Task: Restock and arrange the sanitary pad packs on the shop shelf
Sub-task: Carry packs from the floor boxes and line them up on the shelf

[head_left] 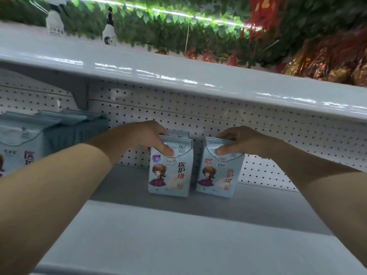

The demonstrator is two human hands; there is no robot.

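1. Landmark: the pegboard back panel (258,124) of the shelf (139,235). Both task packs stand just in front of its foot, mid-shelf.
2. Left hand (143,139) grasps the top of the left pack (170,175), fingers over the top and thumb on the printed face. The pack is upright, long axis vertical, face outward.
3. A rear pack (179,133) sits between the left pack and the pegboard; only its top edge shows.
4. Right hand (244,141) grasps the top of the right pack (218,175), thumb on the front. This pack leans, top tipped rightward. I cannot tell whether its base rests fully on the shelf.
5. There is a narrow gap between the two packs; they are apart, not touching.
6. Larger packs (19,139) are stacked along the pegboard, well to the left.
7. Judgement: the next move turns on the right pack's tilt. It likely needs standing straight and drawing leftward, parallel with the left pack. The right hand is already on it.
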